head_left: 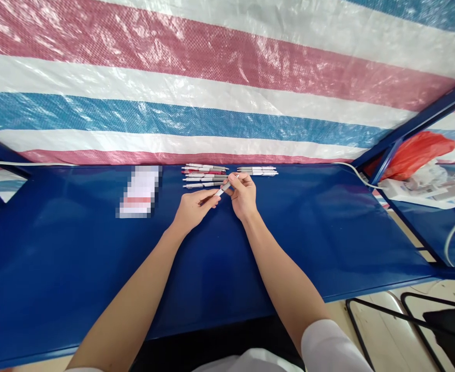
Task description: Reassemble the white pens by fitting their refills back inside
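Observation:
A white and grey pen (222, 189) slants between my two hands above the blue table. Its lower left end is pinched in the closed fingers of my left hand (195, 207). The fingers of my right hand (243, 194) close on its upper, grey end, near the tip. Just behind my hands, several white and grey pens (202, 179) lie side by side, with a bit of red among them. A second small group of pens (264, 171) lies to the right, partly hidden by my right hand.
On the blue table (76, 268), a blurred white paper or packet (142, 186) lies left of the pens. Striped plastic sheeting (212, 77) hangs behind. At right stand a blue frame post (413, 129), a red plastic bag (417, 155) and a white power strip (417, 194).

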Tool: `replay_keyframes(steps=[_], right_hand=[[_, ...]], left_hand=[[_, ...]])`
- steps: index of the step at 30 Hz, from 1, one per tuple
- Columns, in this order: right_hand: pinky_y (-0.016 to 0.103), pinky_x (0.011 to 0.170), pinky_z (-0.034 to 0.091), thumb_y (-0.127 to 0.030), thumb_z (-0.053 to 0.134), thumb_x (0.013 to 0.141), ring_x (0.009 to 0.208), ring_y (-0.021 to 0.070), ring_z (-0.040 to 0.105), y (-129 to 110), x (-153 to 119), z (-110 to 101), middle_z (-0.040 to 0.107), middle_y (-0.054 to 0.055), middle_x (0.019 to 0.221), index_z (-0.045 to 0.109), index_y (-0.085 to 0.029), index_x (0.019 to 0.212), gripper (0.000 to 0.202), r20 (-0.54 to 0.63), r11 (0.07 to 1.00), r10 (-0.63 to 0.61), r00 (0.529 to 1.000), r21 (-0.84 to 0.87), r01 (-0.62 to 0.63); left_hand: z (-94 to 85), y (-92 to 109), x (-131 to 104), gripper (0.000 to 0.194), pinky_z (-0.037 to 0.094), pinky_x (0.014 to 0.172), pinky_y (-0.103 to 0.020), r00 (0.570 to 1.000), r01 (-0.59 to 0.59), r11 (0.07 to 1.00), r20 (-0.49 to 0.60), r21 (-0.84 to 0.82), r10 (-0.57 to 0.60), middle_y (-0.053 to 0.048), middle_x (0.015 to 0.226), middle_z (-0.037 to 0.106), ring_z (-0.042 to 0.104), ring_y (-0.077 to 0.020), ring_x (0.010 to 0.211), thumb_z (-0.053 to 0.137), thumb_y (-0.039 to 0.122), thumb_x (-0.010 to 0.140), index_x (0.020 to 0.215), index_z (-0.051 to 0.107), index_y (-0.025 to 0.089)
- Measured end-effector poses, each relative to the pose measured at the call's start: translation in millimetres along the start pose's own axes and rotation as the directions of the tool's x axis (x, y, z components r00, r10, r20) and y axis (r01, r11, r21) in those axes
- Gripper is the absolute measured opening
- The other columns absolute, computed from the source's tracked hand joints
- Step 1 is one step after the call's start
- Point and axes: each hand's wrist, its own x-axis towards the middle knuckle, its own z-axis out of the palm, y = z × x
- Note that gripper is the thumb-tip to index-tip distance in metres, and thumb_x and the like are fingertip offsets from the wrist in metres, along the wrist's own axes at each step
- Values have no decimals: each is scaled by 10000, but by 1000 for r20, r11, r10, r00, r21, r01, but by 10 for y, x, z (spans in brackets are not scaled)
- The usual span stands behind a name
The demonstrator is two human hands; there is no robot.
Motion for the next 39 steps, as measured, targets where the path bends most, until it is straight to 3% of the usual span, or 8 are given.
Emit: replay_keyframes(steps=[4, 8, 15, 19, 22, 26, 32, 39], right_hand=[[219, 615, 577, -326, 830, 623, 690, 105, 677, -32, 0, 7, 677, -71, 735, 591, -242, 759, 288, 7, 999, 41, 999, 5, -41], [212, 610, 586, -330, 825, 633, 737, 118, 705, -70, -5, -20, 719, -50, 802, 666, -238, 806, 253, 64, 996, 88, 994, 30, -90], [218, 606, 593, -336, 827, 638, 686, 115, 700, -63, -13, -66, 713, -42, 743, 681, -227, 789, 237, 126, 993, 112, 986, 23, -115], [212, 574, 587, -335, 838, 622, 620, 95, 664, -57, -10, -39, 675, -60, 687, 624, -218, 717, 262, 103, 997, 76, 992, 7, -77], [223, 562, 588, -303, 849, 608, 594, 91, 640, -42, -1, -7, 640, -80, 648, 527, -219, 666, 338, 44, 999, 29, 999, 23, -30], [238, 568, 593, -275, 852, 601, 584, 90, 622, -18, 7, 16, 610, -101, 627, 449, -230, 671, 412, -20, 999, -8, 1000, 31, 9], [210, 605, 586, -341, 818, 653, 656, 91, 655, -38, 15, -18, 666, -75, 703, 594, -235, 763, 272, 63, 998, 52, 997, 41, -55], [195, 596, 575, -336, 786, 694, 756, 111, 687, -77, 23, -78, 735, -38, 874, 698, -245, 889, 233, 131, 991, 125, 983, 38, -131]], left_hand=[[-1, 53, 13, 380, 593, 772, -323, 1000, 27, 999, -4, -22, -27, -40, 826, 767, 710, -182, 689, 668, 482, 832, 1050, 752, 182], [-46, 125, 22, 366, 591, 729, -326, 984, 116, 976, 158, -186, -86, -66, 815, 756, 697, -181, 672, 653, 496, 850, 949, 755, 159], [-111, 120, 5, 344, 554, 609, -290, 888, 313, 895, 431, -317, -158, -83, 783, 736, 691, -184, 669, 629, 485, 882, 884, 749, 162], [-77, 104, 13, 289, 562, 641, -281, 942, 191, 959, 313, -210, -119, -52, 766, 740, 690, -171, 655, 670, 441, 852, 904, 743, 166], [-14, 59, 8, 261, 568, 695, -284, 995, -9, 999, 102, -37, 13, -40, 812, 760, 699, -176, 694, 701, 394, 817, 953, 747, 176], [48, -3, -5, 222, 551, 780, -268, 959, -240, 942, -93, 236, 267, -43, 942, 773, 704, -172, 787, 657, 346, 853, 974, 760, 191], [36, 5, 7, 283, 568, 770, -279, 998, -60, 993, -8, 102, 61, -30, 878, 773, 718, -176, 758, 612, 381, 893, 1061, 741, 193], [-8, 93, 16, 395, 581, 728, -316, 979, 115, 972, 189, -206, -76, -73, 837, 748, 694, -175, 691, 605, 488, 895, 1025, 720, 133]])
